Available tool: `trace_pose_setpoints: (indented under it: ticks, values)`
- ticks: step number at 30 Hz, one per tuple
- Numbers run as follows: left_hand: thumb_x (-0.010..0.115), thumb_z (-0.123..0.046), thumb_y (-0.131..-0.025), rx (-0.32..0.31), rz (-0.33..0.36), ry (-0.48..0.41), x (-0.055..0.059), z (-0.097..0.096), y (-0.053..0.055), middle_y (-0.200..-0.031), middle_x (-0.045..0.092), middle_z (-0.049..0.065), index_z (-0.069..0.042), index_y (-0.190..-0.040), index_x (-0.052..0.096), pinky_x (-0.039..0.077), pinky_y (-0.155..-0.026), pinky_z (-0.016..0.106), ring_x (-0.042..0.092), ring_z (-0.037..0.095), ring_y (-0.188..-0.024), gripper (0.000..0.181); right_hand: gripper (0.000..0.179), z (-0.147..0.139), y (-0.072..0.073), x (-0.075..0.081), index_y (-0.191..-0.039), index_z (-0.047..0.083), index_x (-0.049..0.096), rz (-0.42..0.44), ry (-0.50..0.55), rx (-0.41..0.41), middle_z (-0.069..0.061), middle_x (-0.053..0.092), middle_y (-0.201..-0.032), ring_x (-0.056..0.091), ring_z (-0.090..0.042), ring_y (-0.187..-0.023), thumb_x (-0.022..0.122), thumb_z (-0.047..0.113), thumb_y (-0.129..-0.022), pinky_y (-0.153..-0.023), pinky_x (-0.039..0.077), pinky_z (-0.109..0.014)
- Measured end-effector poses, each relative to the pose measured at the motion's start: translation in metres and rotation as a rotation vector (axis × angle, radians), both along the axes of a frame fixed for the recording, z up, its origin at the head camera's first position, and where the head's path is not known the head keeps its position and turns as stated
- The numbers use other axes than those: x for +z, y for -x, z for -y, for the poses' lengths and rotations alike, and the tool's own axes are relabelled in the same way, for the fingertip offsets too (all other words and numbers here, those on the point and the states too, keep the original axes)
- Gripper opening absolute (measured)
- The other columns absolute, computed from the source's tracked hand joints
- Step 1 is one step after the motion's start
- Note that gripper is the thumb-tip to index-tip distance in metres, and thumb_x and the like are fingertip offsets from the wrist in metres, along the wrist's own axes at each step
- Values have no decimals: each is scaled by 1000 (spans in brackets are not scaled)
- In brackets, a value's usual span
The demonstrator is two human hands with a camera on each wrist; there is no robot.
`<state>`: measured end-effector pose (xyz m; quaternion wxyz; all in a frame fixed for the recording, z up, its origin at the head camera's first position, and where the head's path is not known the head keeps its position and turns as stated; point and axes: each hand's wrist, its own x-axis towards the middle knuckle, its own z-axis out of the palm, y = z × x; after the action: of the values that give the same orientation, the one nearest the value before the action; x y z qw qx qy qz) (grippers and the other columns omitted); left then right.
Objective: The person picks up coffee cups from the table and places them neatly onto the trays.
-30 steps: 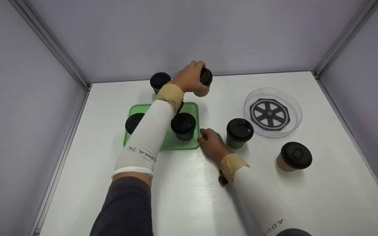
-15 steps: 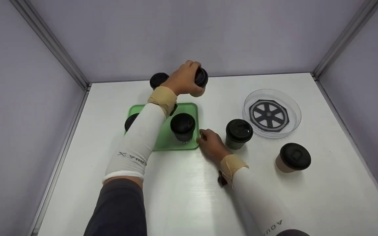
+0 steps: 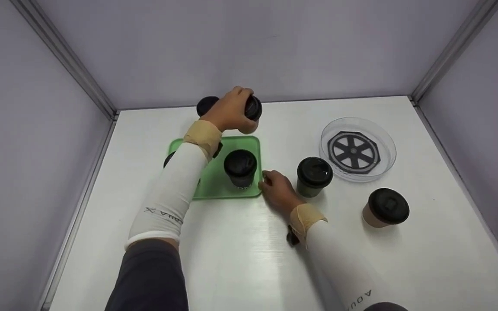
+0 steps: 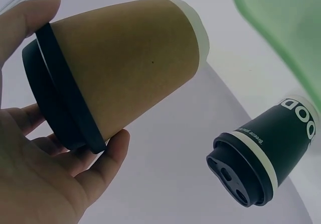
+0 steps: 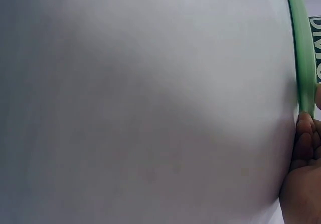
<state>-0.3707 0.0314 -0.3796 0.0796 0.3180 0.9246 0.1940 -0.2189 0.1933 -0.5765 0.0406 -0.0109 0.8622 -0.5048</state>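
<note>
My left hand [image 3: 231,113] grips a brown paper coffee cup [image 4: 125,63] by its black lid, in the air just beyond the back edge of the green tray [image 3: 216,185]. Its fingers and thumb are spread round the lid in the left wrist view. On the tray's right half stands a dark coffee cup [image 3: 241,167]. Another black-lidded cup [image 3: 169,159] shows at the tray's left, mostly hidden by my left sleeve. My right hand [image 3: 280,193] pinches the tray's rim [image 5: 304,58] near the front right corner, fingers curled outside it.
A dark lettered coffee cup [image 4: 266,153] stands behind the tray, partly covered by my left hand in the head view. Right of my right hand are a green-sided cup [image 3: 314,176], a brown cup [image 3: 385,208] and a clear round dish [image 3: 389,157]. Walls enclose the table.
My left hand has carried the brown cup leftward and slightly nearer, toward the tray's back edge. My right hand has stayed at the tray's corner.
</note>
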Motion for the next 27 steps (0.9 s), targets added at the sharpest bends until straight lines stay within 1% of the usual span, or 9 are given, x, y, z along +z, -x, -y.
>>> trace_pose_setpoints:
  ticks: [6,9,13,14,20,27]
  values:
    - [71,-38,-78,12,10,11,-3,7,-3,-148,34,5,-18,-153,29,42,-92,37,44,21,-116,88,13,-1,0,-1,-106,9,64,13,25,-18,-6,51,-85,49,-20,-79,59,17,-98,-69,42,-37]
    - [70,-37,-78,5,6,20,-3,10,-3,-148,34,6,-17,-153,29,42,-92,38,44,21,-116,88,16,-2,1,-2,-110,10,64,7,-4,-15,-5,51,-86,49,-19,-80,59,18,-98,-71,41,-36]
    - [70,-36,-78,-1,9,23,-3,14,-4,-148,34,8,-15,-153,28,41,-93,39,43,22,-118,88,12,-3,5,-4,-105,11,63,-18,-73,4,-4,49,-85,46,-18,-78,60,19,-97,-70,38,-36]
    - [70,-36,-78,-1,10,23,-3,15,-4,-149,34,8,-15,-153,28,41,-94,40,43,22,-118,88,10,-4,5,-4,-103,11,63,-15,-76,2,-4,49,-84,46,-18,-77,60,19,-97,-69,38,-36]
    - [70,-36,-79,2,20,24,-7,19,-3,-151,32,8,-15,-154,28,41,-94,39,43,22,-120,88,12,-5,4,-2,-105,12,64,9,-60,-13,-4,50,-86,47,-18,-79,59,20,-97,-70,39,-36]
    - [71,-38,-78,24,37,27,-12,23,-3,-151,32,7,-17,-154,28,41,-94,41,42,23,-122,89,7,-5,4,0,-93,11,61,-14,-56,-16,-4,49,-84,47,-19,-77,60,17,-96,-67,38,-36]
